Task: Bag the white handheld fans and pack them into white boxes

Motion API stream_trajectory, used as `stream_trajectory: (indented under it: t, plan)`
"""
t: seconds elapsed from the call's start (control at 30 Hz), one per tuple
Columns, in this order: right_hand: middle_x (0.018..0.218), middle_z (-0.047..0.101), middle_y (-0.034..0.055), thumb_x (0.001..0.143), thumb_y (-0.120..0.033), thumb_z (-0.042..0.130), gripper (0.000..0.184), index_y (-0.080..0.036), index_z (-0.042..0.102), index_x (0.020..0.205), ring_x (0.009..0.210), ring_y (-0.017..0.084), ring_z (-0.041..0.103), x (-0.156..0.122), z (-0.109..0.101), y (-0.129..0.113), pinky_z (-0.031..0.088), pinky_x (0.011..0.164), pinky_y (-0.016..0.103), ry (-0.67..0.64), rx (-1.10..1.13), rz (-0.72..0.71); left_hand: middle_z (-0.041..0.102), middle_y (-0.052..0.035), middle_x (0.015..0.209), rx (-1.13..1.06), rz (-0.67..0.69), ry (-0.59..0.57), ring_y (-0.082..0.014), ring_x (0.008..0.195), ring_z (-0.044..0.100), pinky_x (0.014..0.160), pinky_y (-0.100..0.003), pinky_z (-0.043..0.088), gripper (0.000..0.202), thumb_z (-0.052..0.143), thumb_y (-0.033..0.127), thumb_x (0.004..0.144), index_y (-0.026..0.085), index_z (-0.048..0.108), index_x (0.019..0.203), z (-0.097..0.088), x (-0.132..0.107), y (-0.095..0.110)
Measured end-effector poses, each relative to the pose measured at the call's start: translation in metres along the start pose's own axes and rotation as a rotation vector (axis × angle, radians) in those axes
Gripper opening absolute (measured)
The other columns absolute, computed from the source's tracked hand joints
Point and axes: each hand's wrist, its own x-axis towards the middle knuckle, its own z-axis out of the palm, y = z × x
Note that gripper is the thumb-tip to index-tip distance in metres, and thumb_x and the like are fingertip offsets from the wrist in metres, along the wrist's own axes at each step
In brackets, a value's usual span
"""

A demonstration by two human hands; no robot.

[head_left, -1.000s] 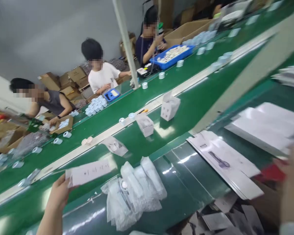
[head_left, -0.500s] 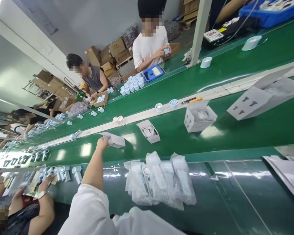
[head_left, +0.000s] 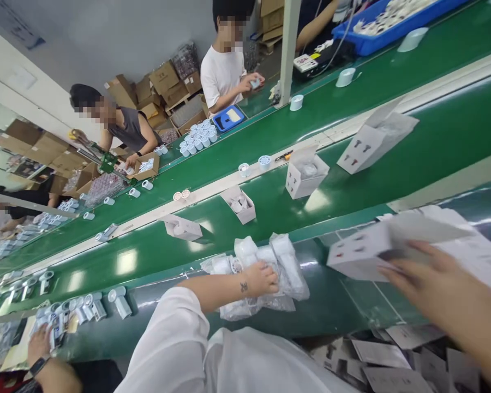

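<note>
Bright green conveyor belt [head_left: 126, 262], white carton [head_left: 362, 251] dotted with small dark prints, blue tray [head_left: 364, 46] farther along, white sleeve [head_left: 167, 344], small dark tattoo [head_left: 244, 286] on a bare forearm.

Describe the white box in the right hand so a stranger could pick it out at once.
Above the right end of the nearest green belt, the right hand grips a white box with an open flap. Unlike the boxes on the next belt, it is held up, not resting.

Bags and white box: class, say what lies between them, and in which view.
Head view: bare dark green belt lies between the bags and the white box in the right hand.
</note>
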Motion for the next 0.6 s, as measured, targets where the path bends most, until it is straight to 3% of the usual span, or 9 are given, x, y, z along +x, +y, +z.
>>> stream_trajectory:
  t: [0.13,0.27,0.33,0.4,0.5,0.6]
  plan:
    - [0.118,0.056,0.0198,0.093,-0.041,0.051,0.028,-0.018,0.066,0.098,0.085,0.031,0.065,-0.004,0.024,-0.040,0.055,0.059,0.040,-0.047,0.002,-0.106,0.065,-0.0105,0.093,0.130,0.116,-0.056,-0.0230,0.079,0.055,0.074,-0.037,0.037,0.037,0.064,0.012,0.075,0.029,0.064,0.107,0.001,-0.002,-0.016]
    - [0.109,0.054,0.0186,0.089,-0.043,0.060,0.031,-0.020,0.060,0.108,0.096,0.033,0.061,-0.011,0.034,-0.050,0.058,0.068,0.040,0.096,0.122,-0.101,0.063,-0.0128,0.093,0.187,0.251,-0.065,-0.0217,0.077,0.053,0.070,-0.034,0.036,0.044,0.060,0.015,0.079,0.023,0.056,0.122,-0.021,-0.013,-0.028]
    - [0.109,0.051,0.0178,0.087,-0.045,0.063,0.035,-0.019,0.060,0.110,0.099,0.033,0.060,-0.016,0.041,-0.047,0.059,0.075,0.041,0.145,0.189,-0.123,0.061,-0.0149,0.098,0.162,0.169,-0.063,-0.0234,0.082,0.054,0.071,-0.035,0.038,0.046,0.060,0.017,0.077,0.018,0.054,0.123,-0.044,-0.023,-0.033]
    - [0.112,0.046,0.0177,0.086,-0.047,0.063,0.039,-0.018,0.060,0.111,0.102,0.033,0.058,-0.022,0.049,-0.043,0.059,0.079,0.044,0.131,0.248,-0.127,0.060,-0.0160,0.101,0.100,-0.028,-0.016,-0.0254,0.086,0.054,0.072,-0.036,0.041,0.042,0.059,0.020,0.076,0.016,0.057,0.118,-0.075,-0.040,-0.036]
    - [0.121,0.040,0.0199,0.086,-0.046,0.061,0.044,-0.015,0.057,0.117,0.109,0.035,0.056,-0.027,0.058,-0.042,0.058,0.083,0.048,0.031,0.312,-0.091,0.058,-0.0138,0.105,-0.116,-0.309,0.261,-0.0253,0.092,0.056,0.077,-0.036,0.046,0.037,0.057,0.021,0.072,0.018,0.061,0.108,-0.130,-0.070,-0.033]
    - [0.131,0.034,0.0217,0.085,-0.043,0.059,0.046,-0.014,0.054,0.120,0.116,0.037,0.053,-0.022,0.056,-0.044,0.057,0.086,0.049,-0.033,0.378,-0.056,0.060,-0.0103,0.106,-0.514,-0.350,0.684,-0.0224,0.096,0.058,0.085,-0.034,0.048,0.031,0.056,0.023,0.075,0.020,0.060,0.105,-0.171,-0.082,-0.019]
